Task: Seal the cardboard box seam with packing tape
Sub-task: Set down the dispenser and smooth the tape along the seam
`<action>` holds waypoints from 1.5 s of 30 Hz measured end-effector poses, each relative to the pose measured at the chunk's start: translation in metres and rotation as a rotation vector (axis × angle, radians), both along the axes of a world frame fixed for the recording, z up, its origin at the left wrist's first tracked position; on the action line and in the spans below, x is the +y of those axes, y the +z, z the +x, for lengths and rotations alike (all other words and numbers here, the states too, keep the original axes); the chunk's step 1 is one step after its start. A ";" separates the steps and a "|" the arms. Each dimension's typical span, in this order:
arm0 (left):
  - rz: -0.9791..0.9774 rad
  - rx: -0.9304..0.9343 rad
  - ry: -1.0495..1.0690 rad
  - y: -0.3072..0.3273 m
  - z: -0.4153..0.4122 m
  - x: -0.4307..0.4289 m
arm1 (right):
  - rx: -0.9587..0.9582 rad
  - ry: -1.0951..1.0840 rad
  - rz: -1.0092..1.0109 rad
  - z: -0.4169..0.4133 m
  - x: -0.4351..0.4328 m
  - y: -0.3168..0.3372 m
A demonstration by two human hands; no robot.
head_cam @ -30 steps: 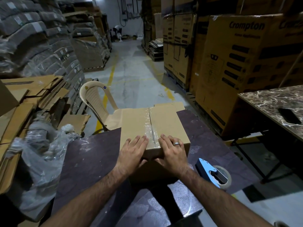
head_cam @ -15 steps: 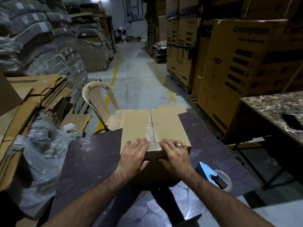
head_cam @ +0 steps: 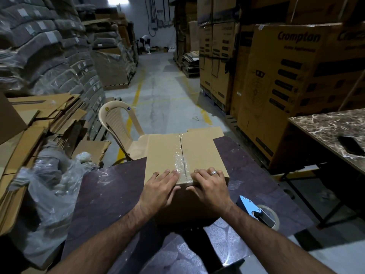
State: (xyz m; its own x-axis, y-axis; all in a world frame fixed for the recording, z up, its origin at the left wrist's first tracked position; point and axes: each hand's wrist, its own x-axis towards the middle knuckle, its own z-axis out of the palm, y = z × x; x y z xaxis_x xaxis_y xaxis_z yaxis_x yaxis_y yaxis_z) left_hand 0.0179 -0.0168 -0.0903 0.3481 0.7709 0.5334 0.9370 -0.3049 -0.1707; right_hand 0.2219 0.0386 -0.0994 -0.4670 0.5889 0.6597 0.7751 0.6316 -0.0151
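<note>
A closed cardboard box (head_cam: 199, 151) stands on the dark table (head_cam: 110, 192) in front of me. Clear packing tape (head_cam: 181, 165) runs along its centre seam and over the near top edge. My left hand (head_cam: 160, 189) lies flat on the near edge left of the seam, fingers spread, thumb down the front face. My right hand (head_cam: 210, 185), wearing a ring, presses flat on the same edge right of the seam. A blue tape dispenser (head_cam: 258, 213) with its tape roll lies on the table to the right of my right wrist, untouched.
A beige plastic chair (head_cam: 118, 123) stands behind the box. Flattened cardboard (head_cam: 39, 119) and crumpled plastic wrap (head_cam: 49, 186) pile up at the left. A marble-topped table (head_cam: 327, 127) with a dark phone (head_cam: 349, 146) is at the right. Large stacked cartons (head_cam: 292, 80) line the aisle.
Both hands have stayed pressed on the near edge of the box, shifting only slightly. The camera view has tilted a little.
</note>
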 end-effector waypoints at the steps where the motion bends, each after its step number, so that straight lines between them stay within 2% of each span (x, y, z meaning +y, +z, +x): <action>1: 0.004 -0.006 -0.009 0.000 0.000 0.000 | 0.007 0.007 0.005 0.000 0.001 0.000; 14: -0.054 -0.099 -0.060 0.001 -0.005 0.004 | 0.056 -0.040 -0.004 -0.012 -0.002 -0.001; 17: -0.114 -0.198 -0.059 0.005 -0.003 0.000 | 0.093 -0.051 -0.021 -0.013 -0.006 -0.005; 20: -0.146 -0.272 -0.044 0.007 -0.002 -0.002 | 0.031 -0.093 -0.031 -0.016 -0.009 -0.014; 24: -0.171 -0.282 -0.033 0.006 -0.003 -0.002 | 0.003 -0.119 -0.015 -0.018 -0.008 -0.014; 31: -0.190 -0.302 -0.021 0.009 -0.002 -0.003 | 0.141 -0.075 0.025 -0.020 -0.004 -0.005; 36: -0.200 -0.325 -0.016 0.007 -0.003 -0.003 | 0.048 -0.122 -0.004 -0.021 -0.005 -0.019; 42: -0.211 -0.323 0.007 0.005 -0.003 -0.001 | 0.099 -0.056 0.067 -0.021 0.002 -0.004; 45: -0.203 -0.323 0.005 0.005 -0.002 -0.002 | 0.113 -0.076 0.037 -0.022 -0.002 -0.007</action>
State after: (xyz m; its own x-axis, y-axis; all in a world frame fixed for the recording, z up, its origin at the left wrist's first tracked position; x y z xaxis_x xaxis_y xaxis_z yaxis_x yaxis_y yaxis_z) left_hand 0.0155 -0.0190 -0.0848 0.1832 0.8735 0.4510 0.9341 -0.2976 0.1970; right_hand 0.1998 0.0365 -0.1063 -0.3435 0.5938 0.7276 0.8151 0.5733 -0.0830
